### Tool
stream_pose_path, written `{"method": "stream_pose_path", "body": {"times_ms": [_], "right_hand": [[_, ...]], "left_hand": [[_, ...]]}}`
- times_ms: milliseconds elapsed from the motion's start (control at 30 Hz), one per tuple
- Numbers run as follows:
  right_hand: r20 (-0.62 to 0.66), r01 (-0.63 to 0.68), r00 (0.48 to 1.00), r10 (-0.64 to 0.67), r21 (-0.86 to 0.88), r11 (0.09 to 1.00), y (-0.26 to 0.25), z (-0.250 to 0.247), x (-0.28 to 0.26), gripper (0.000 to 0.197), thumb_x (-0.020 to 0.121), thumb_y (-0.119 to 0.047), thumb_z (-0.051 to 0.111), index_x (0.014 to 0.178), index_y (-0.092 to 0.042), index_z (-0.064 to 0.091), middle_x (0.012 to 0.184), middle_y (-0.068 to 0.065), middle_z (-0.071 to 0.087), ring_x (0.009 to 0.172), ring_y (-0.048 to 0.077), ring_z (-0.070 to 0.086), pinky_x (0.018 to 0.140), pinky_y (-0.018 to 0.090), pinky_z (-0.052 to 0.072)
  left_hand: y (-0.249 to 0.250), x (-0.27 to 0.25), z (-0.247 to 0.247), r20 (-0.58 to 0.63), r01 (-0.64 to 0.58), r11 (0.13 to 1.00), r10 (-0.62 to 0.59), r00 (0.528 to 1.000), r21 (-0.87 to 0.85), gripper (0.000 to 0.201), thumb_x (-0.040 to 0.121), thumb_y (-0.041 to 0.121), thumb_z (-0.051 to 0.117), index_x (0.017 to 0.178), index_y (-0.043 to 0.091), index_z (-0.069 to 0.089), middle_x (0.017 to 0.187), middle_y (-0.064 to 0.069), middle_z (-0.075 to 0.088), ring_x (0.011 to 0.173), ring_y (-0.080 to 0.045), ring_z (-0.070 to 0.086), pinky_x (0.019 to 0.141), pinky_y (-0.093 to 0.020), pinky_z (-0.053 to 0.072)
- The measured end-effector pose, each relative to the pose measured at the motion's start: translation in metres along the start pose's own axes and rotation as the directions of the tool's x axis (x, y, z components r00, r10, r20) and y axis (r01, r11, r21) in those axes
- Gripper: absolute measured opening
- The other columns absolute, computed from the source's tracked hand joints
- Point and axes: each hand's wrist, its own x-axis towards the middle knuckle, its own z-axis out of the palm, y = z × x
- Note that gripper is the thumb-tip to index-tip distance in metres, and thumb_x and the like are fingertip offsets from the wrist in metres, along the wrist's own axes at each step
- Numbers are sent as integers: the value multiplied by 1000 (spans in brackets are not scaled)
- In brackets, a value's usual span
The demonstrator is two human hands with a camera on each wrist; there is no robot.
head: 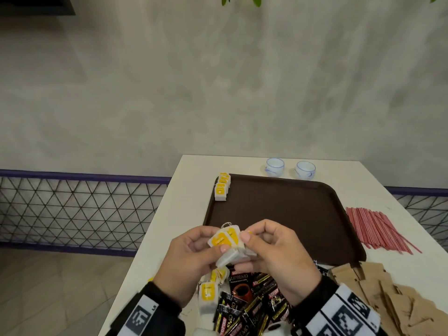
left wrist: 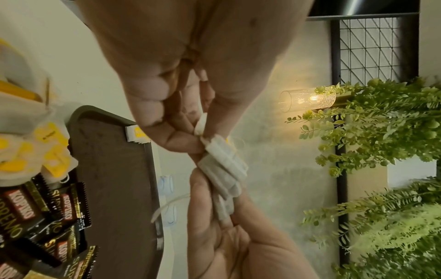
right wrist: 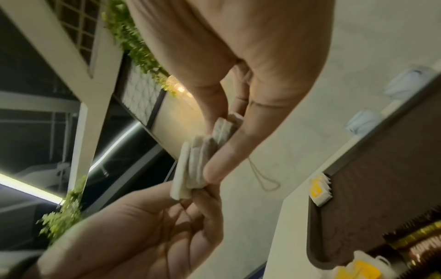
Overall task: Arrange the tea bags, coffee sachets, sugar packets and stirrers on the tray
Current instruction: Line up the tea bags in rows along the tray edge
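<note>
Both hands hold a small stack of white tea bags [head: 229,246] with yellow tags above the near edge of the brown tray [head: 291,214]. My left hand [head: 194,258] pinches the stack from the left and my right hand [head: 274,253] pinches it from the right. The same stack of tea bags [left wrist: 224,169] shows between the fingertips in the left wrist view, and the tea bags [right wrist: 203,154] again in the right wrist view. A short row of tea bags [head: 221,187] lies in the tray's far left corner. Loose tea bags [head: 208,294] and black coffee sachets [head: 252,301] lie below my hands.
Red stirrers [head: 378,229] are spread on the white table [head: 184,214] right of the tray. Brown sugar packets [head: 388,294] lie at the near right. Two white cups [head: 275,167] stand behind the tray. The table's left edge drops to the floor beside a mesh railing [head: 72,209].
</note>
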Motion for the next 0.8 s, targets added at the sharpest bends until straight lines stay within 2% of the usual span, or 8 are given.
{"method": "stream_pose_path", "body": {"times_ms": [133, 333, 433, 500, 600, 667, 800], "right_hand": [[-1, -18, 1000, 19, 57, 998, 2, -10, 6, 7, 91, -6, 59, 90, -2, 64, 71, 8, 66, 67, 18, 69, 62, 34, 59], [48, -71, 997, 62, 216, 974, 2, -19, 16, 16, 88, 7, 56, 102, 2, 62, 96, 22, 66, 88, 29, 67, 75, 37, 59], [50, -52, 998, 43, 179, 982, 5, -21, 19, 24, 84, 14, 57, 103, -1, 62, 103, 23, 67, 97, 34, 68, 84, 39, 57], [31, -19, 999, 15, 136, 991, 5, -20, 20, 32, 79, 17, 62, 104, -3, 62, 110, 21, 67, 102, 34, 67, 88, 42, 55], [9, 47, 999, -48, 39, 998, 5, -19, 20, 45, 71, 18, 70, 106, -6, 59, 111, 13, 67, 95, 25, 71, 76, 31, 56], [15, 68, 998, -68, 0, 998, 4, -19, 19, 49, 68, 17, 73, 108, -7, 58, 109, 10, 67, 91, 23, 72, 71, 27, 56], [45, 92, 995, -91, -37, 995, 3, -19, 19, 35, 70, 12, 74, 98, -5, 63, 94, 8, 74, 87, 22, 72, 71, 28, 55]], "left_hand": [[0, 6, -4, -11, 23, 999, -24, 1000, -47, 32, 62, -5, 77, 91, 0, 66, 85, -21, 71, 68, -25, 68, 59, -32, 59], [-2, 11, -5, 62, 139, 958, -127, 990, -251, 26, 70, -1, 61, 95, 2, 61, 87, -17, 67, 76, -25, 69, 68, -41, 59], [-1, 12, -6, 107, 161, 950, -137, 985, -267, 21, 75, -3, 59, 96, -1, 60, 85, -18, 67, 79, -27, 69, 74, -45, 58], [0, 12, -7, 122, 167, 942, -137, 983, -291, 19, 79, -4, 59, 98, -3, 58, 88, -21, 66, 82, -29, 68, 73, -43, 59], [2, 13, -5, 91, 152, 951, -132, 987, -268, 22, 77, 0, 60, 98, -2, 57, 88, -19, 66, 81, -28, 69, 66, -35, 60], [3, 12, -4, 88, 146, 963, -129, 988, -226, 21, 74, 3, 60, 95, 0, 59, 85, -16, 67, 77, -26, 70, 62, -32, 59], [5, 9, 0, 114, 158, 980, -144, 983, -117, 22, 73, 5, 63, 94, 0, 61, 87, -16, 69, 77, -26, 70, 58, -30, 58]]}}
